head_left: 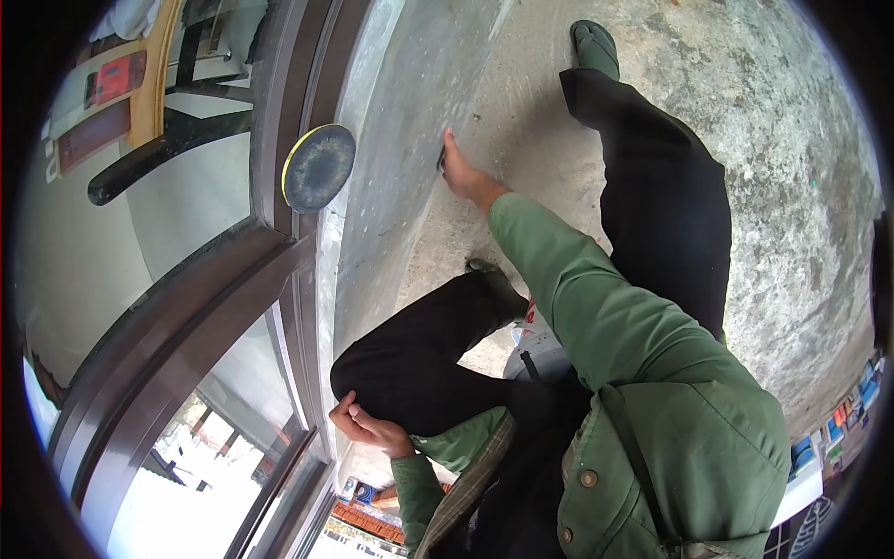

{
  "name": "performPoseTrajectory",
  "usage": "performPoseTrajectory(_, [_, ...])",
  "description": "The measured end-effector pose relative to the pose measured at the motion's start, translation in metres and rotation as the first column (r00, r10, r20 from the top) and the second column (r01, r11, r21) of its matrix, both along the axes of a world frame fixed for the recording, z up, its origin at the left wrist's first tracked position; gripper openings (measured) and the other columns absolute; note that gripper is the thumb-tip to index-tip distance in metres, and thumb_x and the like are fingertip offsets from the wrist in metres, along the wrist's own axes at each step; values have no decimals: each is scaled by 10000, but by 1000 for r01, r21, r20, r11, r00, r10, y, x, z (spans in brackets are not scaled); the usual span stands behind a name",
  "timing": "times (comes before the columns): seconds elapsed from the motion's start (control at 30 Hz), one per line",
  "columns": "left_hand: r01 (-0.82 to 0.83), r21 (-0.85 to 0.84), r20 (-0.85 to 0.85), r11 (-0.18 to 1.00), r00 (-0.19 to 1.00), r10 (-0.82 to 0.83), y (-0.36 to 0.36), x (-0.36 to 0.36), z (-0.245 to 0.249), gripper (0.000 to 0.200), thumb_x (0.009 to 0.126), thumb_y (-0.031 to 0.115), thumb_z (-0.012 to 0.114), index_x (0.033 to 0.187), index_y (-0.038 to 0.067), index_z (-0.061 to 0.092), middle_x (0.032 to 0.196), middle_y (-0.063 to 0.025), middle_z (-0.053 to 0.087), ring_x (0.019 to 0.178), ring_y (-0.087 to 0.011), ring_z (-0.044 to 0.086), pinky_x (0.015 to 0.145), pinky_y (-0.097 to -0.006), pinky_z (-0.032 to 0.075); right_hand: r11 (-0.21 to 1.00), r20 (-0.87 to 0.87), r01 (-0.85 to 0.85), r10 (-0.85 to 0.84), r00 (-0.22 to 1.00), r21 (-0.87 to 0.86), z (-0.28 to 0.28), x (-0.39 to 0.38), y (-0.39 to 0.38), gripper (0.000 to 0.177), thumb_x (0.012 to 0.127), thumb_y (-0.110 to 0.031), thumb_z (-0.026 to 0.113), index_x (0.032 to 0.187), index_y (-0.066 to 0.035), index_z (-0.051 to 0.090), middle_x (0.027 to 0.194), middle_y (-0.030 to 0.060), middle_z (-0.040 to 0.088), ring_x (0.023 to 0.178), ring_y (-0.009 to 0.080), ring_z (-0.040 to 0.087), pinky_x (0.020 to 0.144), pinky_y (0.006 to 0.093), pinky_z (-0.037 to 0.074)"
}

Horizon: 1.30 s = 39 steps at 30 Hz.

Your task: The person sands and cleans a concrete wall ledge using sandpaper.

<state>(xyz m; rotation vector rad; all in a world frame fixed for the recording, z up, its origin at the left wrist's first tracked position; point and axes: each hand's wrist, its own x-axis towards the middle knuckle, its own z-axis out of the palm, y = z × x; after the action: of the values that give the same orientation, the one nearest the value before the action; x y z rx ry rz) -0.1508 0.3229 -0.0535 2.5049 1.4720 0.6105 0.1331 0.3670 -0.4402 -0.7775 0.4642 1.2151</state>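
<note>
My right hand (458, 171), at the end of an outstretched green sleeve, is closed around a thin dark object against the smooth grey wall strip (396, 140). Most of that object is hidden by the fingers, so I cannot name it. My left hand (372, 430) is beside my bent knee in black trousers (400, 359), fingers curled together, with no object visible in them. A round dark pad with a yellow rim (318, 169) rests at the brown window frame, left of my right hand.
The brown frame (177, 326) with glass panes runs down the left side. Behind the glass are a dark curved bar (168, 154) and a red item (119, 78). Rough mottled concrete (801, 186) spreads at the right. A whitish bucket (540, 354) is between my legs.
</note>
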Motion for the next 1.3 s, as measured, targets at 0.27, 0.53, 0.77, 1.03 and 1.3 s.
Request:
performPoseTrajectory(0.27, [0, 5, -24, 1000, 1000, 0, 0, -7, 4, 287, 989, 215, 397, 916, -2, 571, 894, -76, 547, 813, -175, 465, 767, -319, 372, 982, -204, 165, -143, 969, 95, 34, -30, 12, 1065, 830, -844, 168, 1529, -43, 120, 1590, 111, 187, 1447, 285, 203, 1170, 410, 174])
performPoseTrajectory(0.53, [-2, -7, 42, 1000, 999, 2, 2, -13, -4, 271, 988, 197, 397, 922, -3, 568, 898, -81, 556, 826, -173, 469, 778, -322, 379, 957, -49, 209, -203, 978, 200, 72, -3, 5, 1018, 868, -803, 189, 1534, -50, 25, 1609, 110, 77, 1473, 259, 98, 1191, 419, 87])
performPoseTrajectory(0.77, [-24, -14, 36, 1000, 999, 25, -2, -9, 2, 273, 953, 198, 406, 912, -13, 574, 881, -124, 543, 854, -250, 516, 804, -369, 391, 978, -219, 133, -97, 971, 159, 85, -71, 12, 1078, 822, -849, 213, 1537, -59, 51, 1606, 103, 113, 1476, 266, 87, 1184, 456, 79])
performPoseTrajectory(1.03, [-32, -11, 52, 999, 998, 32, 2, -24, -1, 285, 968, 211, 404, 919, -4, 585, 884, -101, 554, 832, -215, 494, 791, -346, 386, 958, -1, 234, -237, 972, 165, 81, 9, 5, 1029, 857, -814, 198, 1536, -55, 52, 1605, 105, 115, 1470, 252, 111, 1186, 433, 87])
performPoseTrajectory(1.3, [-63, -23, 51, 998, 997, 64, -3, -21, 2, 286, 973, 200, 387, 927, -1, 586, 891, -82, 549, 817, -185, 464, 779, -327, 380, 988, -327, 93, -48, 944, 122, 107, -140, 25, 1106, 800, -871, 247, 1544, -81, 34, 1601, 116, 109, 1457, 295, 122, 1176, 394, 110])
